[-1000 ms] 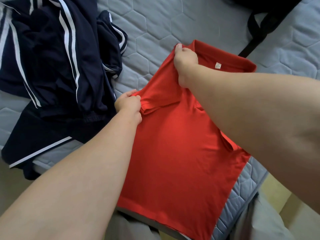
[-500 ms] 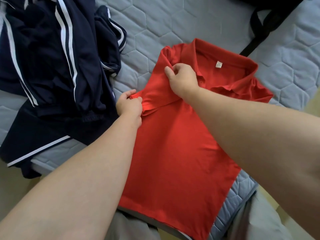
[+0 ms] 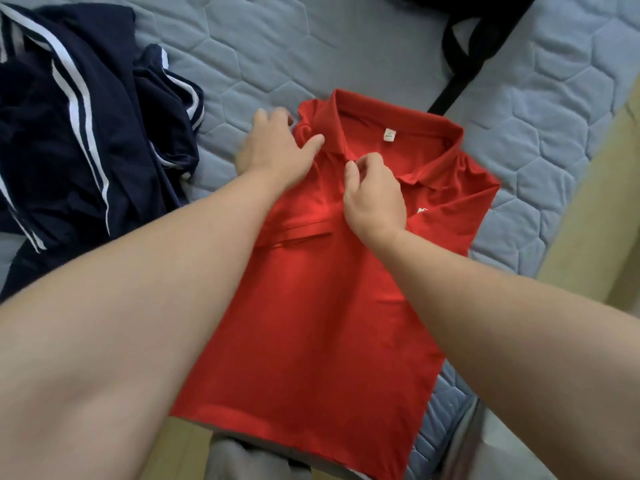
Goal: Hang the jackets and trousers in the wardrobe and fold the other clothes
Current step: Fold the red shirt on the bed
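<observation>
On the mattress (image 3: 311,46), one red shirt (image 3: 329,323), one navy heap (image 3: 86,133), left hand (image 3: 273,147) flat on shirt, right hand (image 3: 374,195) pinching it

left of shirt (image 3: 329,323): navy pile (image 3: 86,140) lies near my left hand (image 3: 273,147), with only a narrow strip of bare mattress (image 3: 294,46) between, so it's tight there
past the collar: open mattress right up to the top of my view, easiest way in
top right: black strap (image 3: 452,87) runs down almost to the collar corner
right: a bare strip, then the bed edge
near side: my forearms cross over the shirt
</observation>
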Action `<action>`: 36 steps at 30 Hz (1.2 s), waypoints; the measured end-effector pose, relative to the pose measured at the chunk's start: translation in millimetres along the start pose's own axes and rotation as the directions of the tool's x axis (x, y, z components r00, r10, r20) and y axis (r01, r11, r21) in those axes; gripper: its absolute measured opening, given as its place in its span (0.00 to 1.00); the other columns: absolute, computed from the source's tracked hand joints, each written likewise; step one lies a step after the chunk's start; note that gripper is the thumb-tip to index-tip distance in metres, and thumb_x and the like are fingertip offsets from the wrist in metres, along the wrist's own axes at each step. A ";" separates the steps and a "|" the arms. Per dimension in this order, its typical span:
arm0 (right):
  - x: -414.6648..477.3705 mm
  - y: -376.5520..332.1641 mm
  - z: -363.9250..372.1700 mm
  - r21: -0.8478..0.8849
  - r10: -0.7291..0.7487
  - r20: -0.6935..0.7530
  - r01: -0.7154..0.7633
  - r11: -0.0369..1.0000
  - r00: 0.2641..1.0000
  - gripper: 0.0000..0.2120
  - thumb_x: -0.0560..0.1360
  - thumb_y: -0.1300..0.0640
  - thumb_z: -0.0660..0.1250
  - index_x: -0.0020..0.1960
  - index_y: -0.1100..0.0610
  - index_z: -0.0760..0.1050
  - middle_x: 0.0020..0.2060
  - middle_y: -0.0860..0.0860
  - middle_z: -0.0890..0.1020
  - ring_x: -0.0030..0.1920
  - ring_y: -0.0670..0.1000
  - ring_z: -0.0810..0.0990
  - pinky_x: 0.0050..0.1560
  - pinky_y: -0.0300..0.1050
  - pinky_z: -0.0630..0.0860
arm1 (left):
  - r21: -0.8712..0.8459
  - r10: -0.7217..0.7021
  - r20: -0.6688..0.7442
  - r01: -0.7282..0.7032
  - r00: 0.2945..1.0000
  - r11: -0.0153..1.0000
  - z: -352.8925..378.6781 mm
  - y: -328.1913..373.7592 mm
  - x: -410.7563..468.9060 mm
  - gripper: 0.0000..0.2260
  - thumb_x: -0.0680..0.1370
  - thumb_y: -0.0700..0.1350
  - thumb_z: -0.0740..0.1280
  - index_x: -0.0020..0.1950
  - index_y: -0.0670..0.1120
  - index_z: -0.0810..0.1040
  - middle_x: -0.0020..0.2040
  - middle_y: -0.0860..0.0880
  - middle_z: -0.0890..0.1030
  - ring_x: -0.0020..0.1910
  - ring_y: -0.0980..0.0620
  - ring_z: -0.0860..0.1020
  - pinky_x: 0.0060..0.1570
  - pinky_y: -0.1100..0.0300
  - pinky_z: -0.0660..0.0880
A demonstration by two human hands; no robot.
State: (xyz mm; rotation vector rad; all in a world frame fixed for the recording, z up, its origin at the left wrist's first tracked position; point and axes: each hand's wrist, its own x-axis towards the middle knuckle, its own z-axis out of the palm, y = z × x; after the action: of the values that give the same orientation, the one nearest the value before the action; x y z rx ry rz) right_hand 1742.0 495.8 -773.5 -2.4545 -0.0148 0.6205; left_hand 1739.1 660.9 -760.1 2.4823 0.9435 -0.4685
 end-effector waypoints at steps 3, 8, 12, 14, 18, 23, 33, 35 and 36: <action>17.4 34.4 -43.8 -0.021 0.181 -0.182 -0.188 0.982 0.967 0.10 0.82 0.50 0.59 0.60 0.52 0.71 0.60 0.54 0.73 0.57 0.60 0.78 0.56 0.55 0.73 | 0.205 -0.015 0.039 0.006 0.999 0.979 -1.6 21.6 23.0 0.19 0.75 0.53 0.69 0.64 0.46 0.78 0.64 0.40 0.78 0.63 0.37 0.77 0.60 0.45 0.75; 49.3 96.1 -108.1 -0.084 0.536 -0.294 -0.580 0.810 0.792 0.21 0.76 0.61 0.61 0.68 0.55 0.66 0.68 0.58 0.65 0.62 0.64 0.76 0.60 0.56 0.72 | 0.267 -0.103 -0.015 0.103 0.995 0.958 -7.2 22.7 64.7 0.14 0.72 0.36 0.68 0.57 0.38 0.83 0.57 0.34 0.82 0.60 0.34 0.80 0.59 0.45 0.77; 68.3 125.3 -123.3 -0.219 0.469 -0.141 -0.489 0.844 0.872 0.14 0.76 0.59 0.62 0.62 0.58 0.73 0.64 0.61 0.75 0.62 0.65 0.77 0.60 0.54 0.73 | 0.267 -0.168 0.017 0.157 0.986 0.951 -10.2 14.3 86.0 0.22 0.64 0.38 0.82 0.57 0.41 0.84 0.55 0.37 0.84 0.58 0.40 0.82 0.59 0.50 0.77; 79.4 131.0 -125.6 -0.145 0.490 -0.156 -0.510 0.848 0.858 0.13 0.77 0.60 0.62 0.60 0.59 0.77 0.61 0.61 0.80 0.63 0.64 0.77 0.61 0.52 0.73 | 0.210 -0.214 0.016 0.206 0.977 0.956 -8.6 10.3 91.0 0.26 0.63 0.41 0.84 0.60 0.43 0.84 0.56 0.39 0.84 0.59 0.43 0.82 0.60 0.53 0.76; 87.9 126.7 -116.2 -0.009 0.616 -0.190 -0.628 0.778 0.765 0.16 0.76 0.61 0.64 0.63 0.60 0.76 0.62 0.61 0.80 0.65 0.63 0.77 0.61 0.52 0.74 | 0.093 -0.251 -0.029 0.253 0.968 0.963 3.6 5.6 86.5 0.27 0.63 0.39 0.82 0.61 0.46 0.83 0.55 0.40 0.85 0.58 0.43 0.82 0.61 0.53 0.77; 91.6 104.9 -103.8 -0.015 0.555 -0.150 -0.563 0.826 0.818 0.19 0.73 0.57 0.64 0.63 0.59 0.72 0.63 0.60 0.77 0.62 0.64 0.78 0.60 0.52 0.74 | -0.133 -0.240 -0.079 0.229 0.967 0.964 10.3 13.2 73.0 0.13 0.68 0.49 0.64 0.49 0.52 0.82 0.46 0.43 0.85 0.52 0.42 0.82 0.52 0.56 0.75; 105.7 90.2 -114.3 0.030 0.468 -0.184 -0.471 0.882 0.864 0.17 0.76 0.56 0.62 0.60 0.63 0.79 0.59 0.62 0.81 0.62 0.64 0.79 0.60 0.51 0.75 | -0.216 -0.259 -0.002 0.253 0.966 0.943 -18.3 19.2 80.4 0.17 0.69 0.34 0.57 0.49 0.44 0.83 0.25 0.49 0.81 0.31 0.53 0.84 0.36 0.61 0.81; 104.7 90.7 -119.0 0.031 0.456 -0.180 -0.458 0.888 0.872 0.16 0.76 0.56 0.62 0.59 0.61 0.80 0.58 0.61 0.83 0.62 0.63 0.79 0.60 0.50 0.75 | -0.253 -0.238 -0.023 0.225 0.971 0.941 -24.5 19.1 79.2 0.17 0.68 0.34 0.59 0.49 0.44 0.84 0.29 0.47 0.82 0.34 0.51 0.85 0.42 0.55 0.84; 100.2 92.2 -120.0 0.007 0.421 -0.143 -0.424 0.906 0.896 0.16 0.75 0.57 0.63 0.59 0.60 0.81 0.57 0.61 0.83 0.61 0.63 0.79 0.60 0.50 0.75 | -0.237 -0.209 -0.018 0.199 0.978 0.951 -25.7 17.7 75.9 0.16 0.68 0.34 0.61 0.49 0.44 0.84 0.33 0.44 0.84 0.37 0.49 0.85 0.44 0.53 0.84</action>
State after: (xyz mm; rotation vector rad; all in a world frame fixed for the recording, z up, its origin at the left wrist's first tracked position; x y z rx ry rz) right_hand 1871.6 369.1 -782.6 -2.5349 0.5874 0.6256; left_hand 1809.1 703.0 -767.9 2.2015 1.2070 -0.3474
